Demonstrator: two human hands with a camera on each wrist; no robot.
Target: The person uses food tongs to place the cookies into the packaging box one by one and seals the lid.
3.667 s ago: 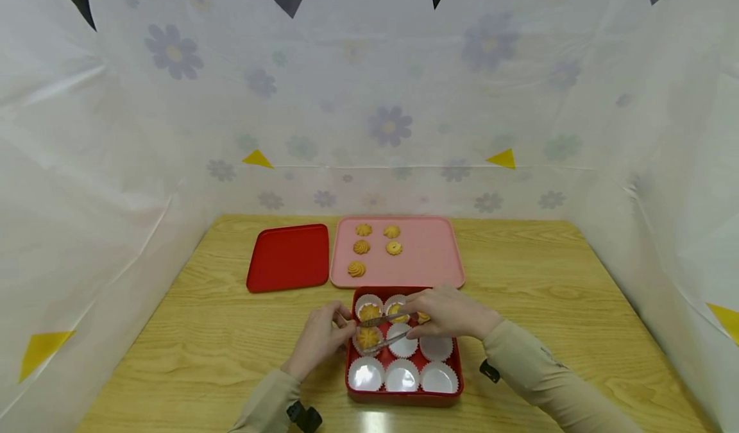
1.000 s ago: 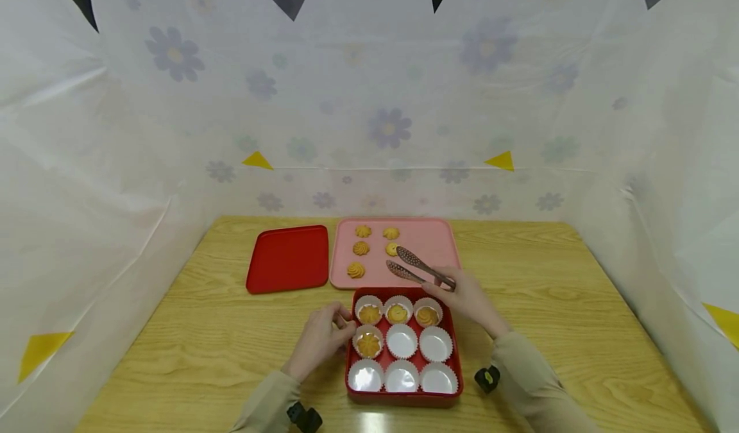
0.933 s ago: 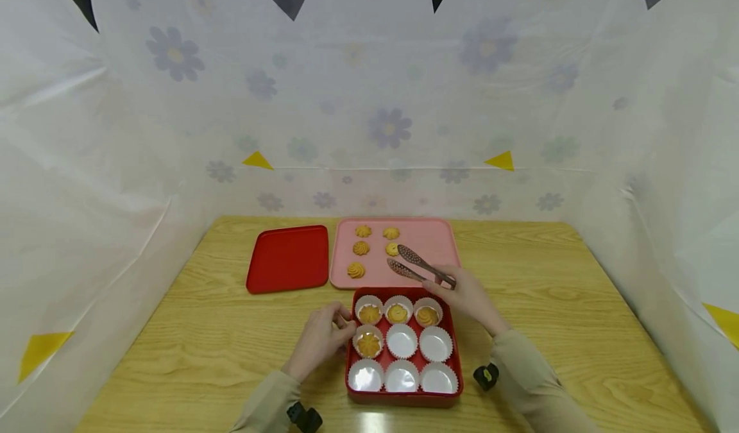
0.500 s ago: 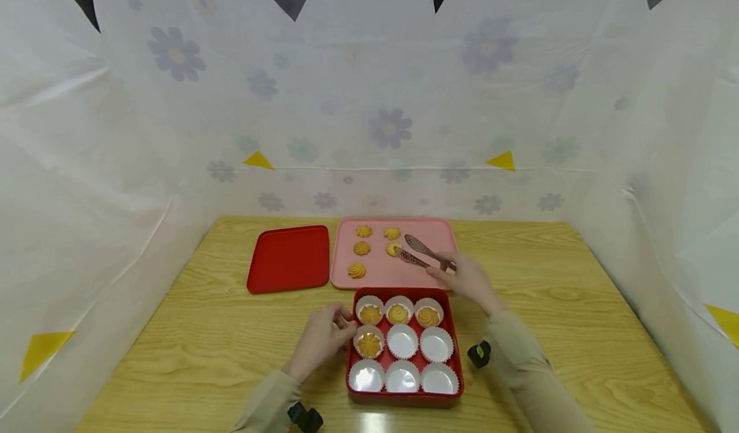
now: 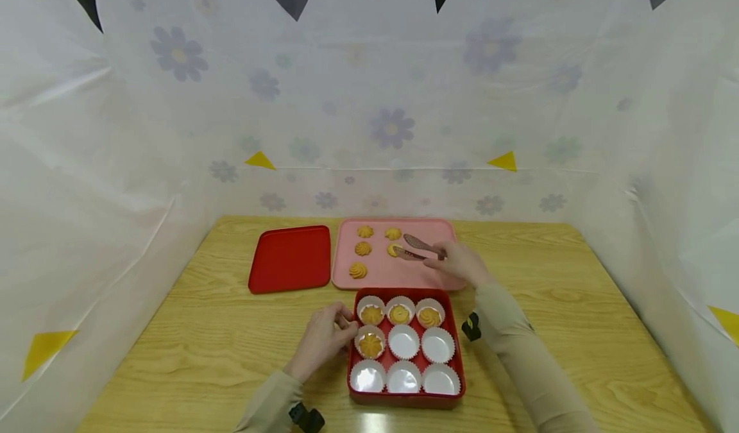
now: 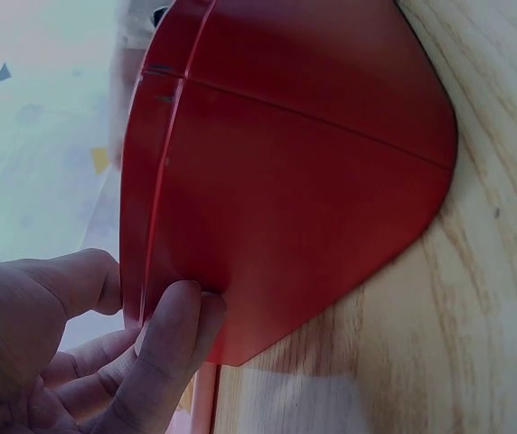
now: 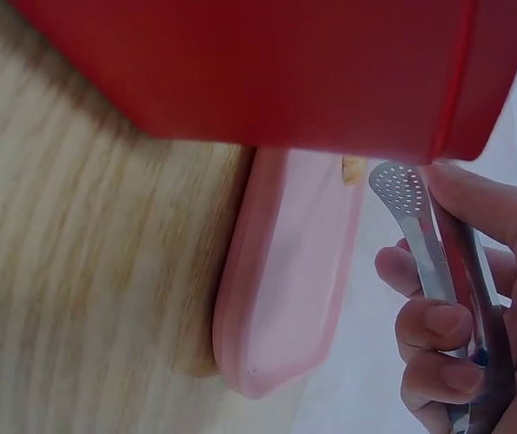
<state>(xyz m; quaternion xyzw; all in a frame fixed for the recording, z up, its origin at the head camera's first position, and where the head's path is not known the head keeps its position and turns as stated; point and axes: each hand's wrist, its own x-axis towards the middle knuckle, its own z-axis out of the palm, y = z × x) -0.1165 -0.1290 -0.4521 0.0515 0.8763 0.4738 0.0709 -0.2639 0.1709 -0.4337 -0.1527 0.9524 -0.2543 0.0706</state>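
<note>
Tongs (image 5: 417,247) moved to tray (image 5: 439,272); lid (image 5: 290,258) left.

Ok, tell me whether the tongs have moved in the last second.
Yes. The tongs moved away from the red box, farther up the pink tray, reaching a cookie.

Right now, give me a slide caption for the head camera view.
Right hand closes tongs on a cookie on the pink tray; left hand steadies the red box.
</note>
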